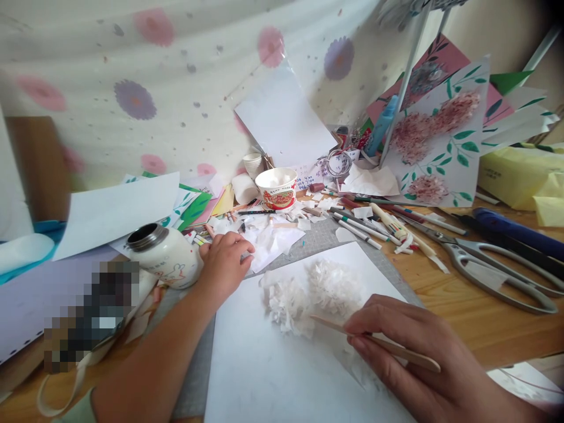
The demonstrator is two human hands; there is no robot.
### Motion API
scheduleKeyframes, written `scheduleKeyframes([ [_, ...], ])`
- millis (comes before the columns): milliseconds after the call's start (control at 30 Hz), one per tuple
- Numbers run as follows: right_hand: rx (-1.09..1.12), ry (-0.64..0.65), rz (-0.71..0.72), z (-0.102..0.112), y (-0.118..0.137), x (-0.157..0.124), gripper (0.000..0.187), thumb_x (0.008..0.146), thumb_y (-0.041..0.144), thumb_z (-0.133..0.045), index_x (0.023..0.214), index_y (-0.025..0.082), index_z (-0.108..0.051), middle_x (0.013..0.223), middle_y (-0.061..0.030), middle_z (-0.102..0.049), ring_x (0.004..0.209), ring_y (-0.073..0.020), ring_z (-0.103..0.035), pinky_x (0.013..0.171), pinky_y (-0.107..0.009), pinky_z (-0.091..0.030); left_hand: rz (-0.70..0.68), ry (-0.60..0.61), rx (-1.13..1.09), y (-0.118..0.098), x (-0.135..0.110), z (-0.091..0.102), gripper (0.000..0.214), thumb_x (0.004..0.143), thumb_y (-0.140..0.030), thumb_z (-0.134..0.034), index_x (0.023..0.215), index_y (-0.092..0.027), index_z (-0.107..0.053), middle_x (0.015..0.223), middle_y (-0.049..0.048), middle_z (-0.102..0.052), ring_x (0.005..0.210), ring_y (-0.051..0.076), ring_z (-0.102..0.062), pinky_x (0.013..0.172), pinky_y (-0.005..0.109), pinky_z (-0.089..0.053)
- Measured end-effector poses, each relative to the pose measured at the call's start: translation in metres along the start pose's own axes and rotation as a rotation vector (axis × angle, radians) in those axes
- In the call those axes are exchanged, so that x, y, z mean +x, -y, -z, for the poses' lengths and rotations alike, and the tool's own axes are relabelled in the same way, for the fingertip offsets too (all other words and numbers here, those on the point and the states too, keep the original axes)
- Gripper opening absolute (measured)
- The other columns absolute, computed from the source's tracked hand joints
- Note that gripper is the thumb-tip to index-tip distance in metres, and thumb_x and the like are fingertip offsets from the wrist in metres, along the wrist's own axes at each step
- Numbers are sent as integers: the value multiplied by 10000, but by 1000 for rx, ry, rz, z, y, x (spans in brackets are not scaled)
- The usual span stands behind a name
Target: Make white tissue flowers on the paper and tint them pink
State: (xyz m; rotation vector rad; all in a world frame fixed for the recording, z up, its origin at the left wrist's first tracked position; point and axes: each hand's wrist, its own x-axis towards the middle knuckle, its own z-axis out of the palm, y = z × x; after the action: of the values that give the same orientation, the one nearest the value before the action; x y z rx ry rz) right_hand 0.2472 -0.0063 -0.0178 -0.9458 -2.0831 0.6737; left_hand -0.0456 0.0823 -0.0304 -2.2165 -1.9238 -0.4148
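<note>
Between the thumb and fingers of my right hand (405, 346) is a flat wooden craft stick (396, 351). Its tip touches or lies very near two fluffy clusters of crumpled white paper petals (332, 288) on a large white sheet (251, 364). My left hand (227, 261) reaches past the sheet's far left edge to thin white paper pieces (275, 241). Its fingers are bent and drawn together; whatever lies between the fingertips is hidden. Beside that wrist, an uncapped cream bottle (174, 258) lies tilted.
A printed paper bowl (277, 188) stands behind the scraps. Several markers (359, 229) and large scissors (493, 267) lie at the right. A picture with pink paper flowers (434, 147) leans at the back right. Under the sheet is a grey cutting mat (317, 235).
</note>
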Motion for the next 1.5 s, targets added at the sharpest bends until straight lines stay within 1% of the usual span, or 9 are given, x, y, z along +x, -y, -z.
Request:
scheduleKeyframes([
  [133,-2,-41,60,0,1,-1,184,870,128,-499,916,259,-618,743,25,-664,655,-134,-641,568,-235,-488,16,-48,-8,0,0,1,146,829,-173,-575,741,-236,-673,975,39,-644,1030,283,-535,878,456,-296],
  [333,7,27,-13,2,3,-1,139,893,148,-513,894,243,-615,765,25,-642,679,-112,-623,600,-213,-495,-10,-43,-102,-8,-9,14,116,827,-187,-584,737,-226,-645,938,11,-649,971,243,-567,851,414,-310],
  [567,-21,150,19,1,6,5,191,902,111,-461,880,197,-630,685,0,-597,638,-134,-565,566,-254,-452,-331,69,-442,-46,-45,38,140,834,-119,-547,755,-224,-593,838,-43,-638,847,160,-571,803,355,-306],
  [767,38,13,19,3,1,0,163,890,117,-489,889,231,-606,718,15,-616,643,-120,-590,569,-240,-452,-454,39,-413,-63,-61,33,207,876,-86,-504,735,-209,-593,829,-23,-623,803,163,-525,777,387,-246],
  [933,57,-84,9,4,4,0,128,887,141,-504,850,228,-591,696,14,-604,605,-112,-582,513,-225,-443,-482,15,-356,-62,-61,28,226,887,-78,-491,732,-204,-597,836,-12,-613,809,168,-511,783,400,-242],
  [1100,45,10,78,-4,9,6,177,893,91,-467,920,190,-611,687,-3,-603,624,-129,-545,549,-253,-423,-502,40,-351,-62,-63,25,217,873,-67,-499,732,-200,-596,861,-9,-613,826,173,-506,787,402,-237],
  [1267,-24,125,38,-9,10,13,209,881,54,-451,851,164,-626,677,-13,-603,632,-136,-531,576,-258,-409,-477,92,-373,-62,-62,28,174,866,-107,-530,739,-209,-591,864,-15,-605,840,178,-514,792,403,-237],
  [1367,-51,162,60,-10,12,14,218,881,54,-439,832,145,-630,690,-29,-611,646,-147,-526,590,-270,-409,-422,121,-429,-62,-61,30,105,837,-125,-575,809,-223,-595,872,-21,-595,849,183,-521,795,401,-248],
  [1500,-114,216,116,-11,17,12,242,860,19,-435,831,131,-648,686,-39,-615,646,-159,-529,584,-282,-408,-377,112,-442,-61,-58,25,215,835,-105,-578,981,-261,-607,973,1,-577,928,203,-525,835,420,-264],
])
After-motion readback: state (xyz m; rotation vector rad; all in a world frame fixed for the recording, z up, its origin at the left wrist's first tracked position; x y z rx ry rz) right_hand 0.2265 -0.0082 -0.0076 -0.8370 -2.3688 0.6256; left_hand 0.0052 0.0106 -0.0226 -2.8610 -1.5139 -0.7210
